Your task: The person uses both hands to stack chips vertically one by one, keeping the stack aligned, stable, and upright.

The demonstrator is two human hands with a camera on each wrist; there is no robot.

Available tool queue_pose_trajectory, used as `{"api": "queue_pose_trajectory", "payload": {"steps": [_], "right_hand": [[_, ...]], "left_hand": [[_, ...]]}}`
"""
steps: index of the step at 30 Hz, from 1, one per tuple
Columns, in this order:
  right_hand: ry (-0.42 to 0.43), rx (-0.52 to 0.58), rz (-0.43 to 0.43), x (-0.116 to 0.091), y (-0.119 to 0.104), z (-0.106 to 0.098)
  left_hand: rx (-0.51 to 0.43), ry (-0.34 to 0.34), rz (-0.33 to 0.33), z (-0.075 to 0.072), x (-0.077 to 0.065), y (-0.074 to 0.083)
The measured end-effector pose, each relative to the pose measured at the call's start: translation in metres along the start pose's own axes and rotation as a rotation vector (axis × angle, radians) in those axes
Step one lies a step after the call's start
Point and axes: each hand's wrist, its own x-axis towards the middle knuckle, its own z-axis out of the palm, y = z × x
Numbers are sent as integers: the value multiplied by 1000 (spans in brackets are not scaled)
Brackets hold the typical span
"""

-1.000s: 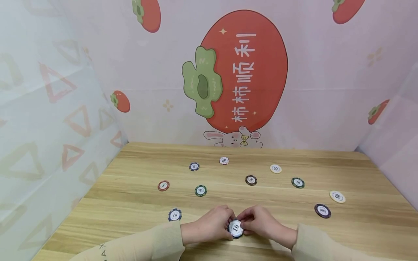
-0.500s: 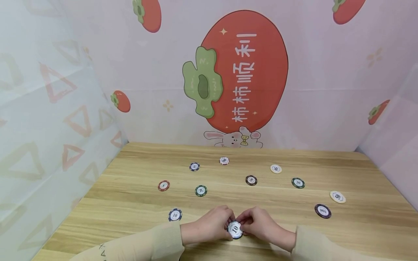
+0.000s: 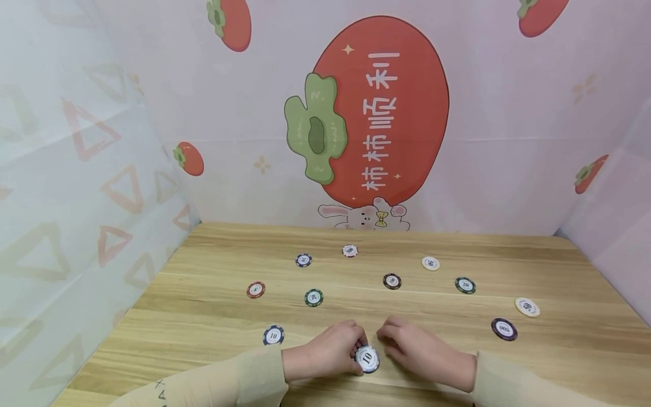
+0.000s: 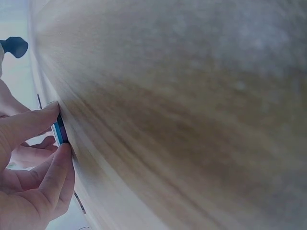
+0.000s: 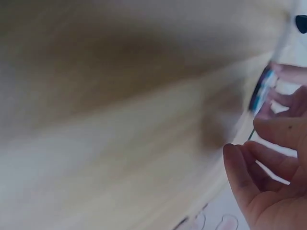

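A short stack of poker chips (image 3: pixel 367 359) lies on the wooden table near its front, with a white-faced 10 chip on top. My left hand (image 3: pixel 333 350) holds the stack between thumb and fingers from the left side; in the left wrist view, bluish and purple edges of the chips (image 4: pixel 61 132) show between the fingertips. Just right of the stack, my right hand (image 3: pixel 424 351) is apart from it, low over the table, fingers loosely bent. In the right wrist view a gap separates its fingertips (image 5: pixel 232 151) from the stack, and it grips nothing.
Single chips lie scattered across the table (image 3: pixel 213 339): a blue 10 chip (image 3: pixel 273 335) left of the hands, a green 20 chip (image 3: pixel 313 297), a black 100 chip (image 3: pixel 392 281), and a purple 500 chip (image 3: pixel 504 329) to the right. Printed cloth (image 3: pixel 244 113) hangs behind.
My right hand has let go of the chip stack and drawn back to the right. The left hand keeps its hold, and the top chip lies evenly on the stack. Loose chips have not moved.
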Motion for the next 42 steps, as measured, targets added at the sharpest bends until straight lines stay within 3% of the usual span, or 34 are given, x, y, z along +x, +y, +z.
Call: {"api": "queue_pose_trajectory", "payload": {"steps": [6,21,31,42], "right_hand": [[66,-146,-94,-14,16,-9],[108,-255,17,-52,62,-30],[207,-304,-14,-72,88,-40],[256,-341,47,-97,110,-48]], "left_hand": [[1,2,7,0,0,1],[-12,-15,-10,-1,0,1],[-18,-19,-12,1,-1,1],[-22,-10,-10,2,-1,-1]]}}
